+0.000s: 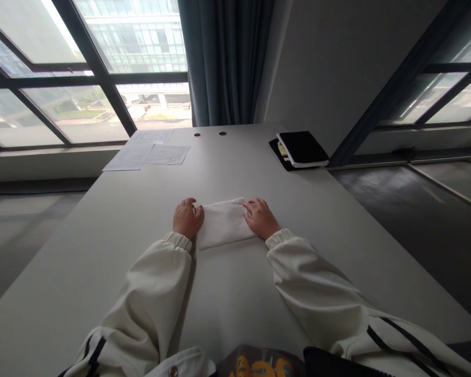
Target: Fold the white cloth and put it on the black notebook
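Note:
A folded white cloth (224,223) lies flat on the grey table (235,293), roughly at its middle. My left hand (187,217) sits at the cloth's left edge with its fingers curled and pinched on that edge. My right hand (260,217) rests on the cloth's right end, fingers bent and pressed on the fabric. Both arms wear white sleeves with dark stripes.
Several printed paper sheets (147,152) lie at the table's far left. A black notebook (302,149) on a dark folder lies at the far right edge. Two round cable holes (210,134) are at the far end. Windows and a dark curtain (223,60) stand behind.

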Demonstrator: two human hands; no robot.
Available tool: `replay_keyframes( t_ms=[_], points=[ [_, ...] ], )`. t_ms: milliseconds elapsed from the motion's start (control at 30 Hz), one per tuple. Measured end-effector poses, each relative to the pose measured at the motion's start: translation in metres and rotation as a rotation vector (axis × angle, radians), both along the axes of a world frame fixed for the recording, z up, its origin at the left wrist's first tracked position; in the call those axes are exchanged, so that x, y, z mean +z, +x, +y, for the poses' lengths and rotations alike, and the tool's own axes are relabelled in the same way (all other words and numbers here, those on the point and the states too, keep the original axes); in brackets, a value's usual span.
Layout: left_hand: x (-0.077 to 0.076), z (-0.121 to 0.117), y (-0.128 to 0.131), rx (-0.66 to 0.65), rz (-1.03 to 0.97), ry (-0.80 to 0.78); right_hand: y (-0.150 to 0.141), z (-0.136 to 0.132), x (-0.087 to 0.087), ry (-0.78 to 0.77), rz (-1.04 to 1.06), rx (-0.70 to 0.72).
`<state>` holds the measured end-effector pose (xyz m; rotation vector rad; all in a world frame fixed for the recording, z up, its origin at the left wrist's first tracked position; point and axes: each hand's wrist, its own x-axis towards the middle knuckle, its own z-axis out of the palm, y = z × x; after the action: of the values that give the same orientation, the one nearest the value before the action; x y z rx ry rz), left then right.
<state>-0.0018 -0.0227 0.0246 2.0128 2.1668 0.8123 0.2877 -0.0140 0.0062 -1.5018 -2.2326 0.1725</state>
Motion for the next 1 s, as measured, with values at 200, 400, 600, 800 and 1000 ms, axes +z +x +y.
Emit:
replay_keyframes(
  t_ms=[200,400,600,800,1000],
  points=[
    [0.007,-0.021,0.025,-0.361,0.174,0.108,-0.008,-0.012,0.017,-0.095,-0.098,-0.110],
    [-0.003,-0.031,0.047,-0.516,0.257,-0.046,-0.010,-0.015,0.020,-0.145,-0.156,-0.131],
    [-0.006,-0.027,0.046,-0.517,0.299,-0.096,-0.026,-0.017,0.020,0.097,-0.122,-0.065],
    [-0.004,-0.029,0.049,-0.442,0.258,-0.122,-0.039,-0.011,-0.002,-0.128,-0.141,-0.017],
    [-0.010,-0.023,0.043,-0.222,0.152,-0.211,-0.033,-0.008,-0.015,-0.155,-0.113,-0.100]
  ],
)
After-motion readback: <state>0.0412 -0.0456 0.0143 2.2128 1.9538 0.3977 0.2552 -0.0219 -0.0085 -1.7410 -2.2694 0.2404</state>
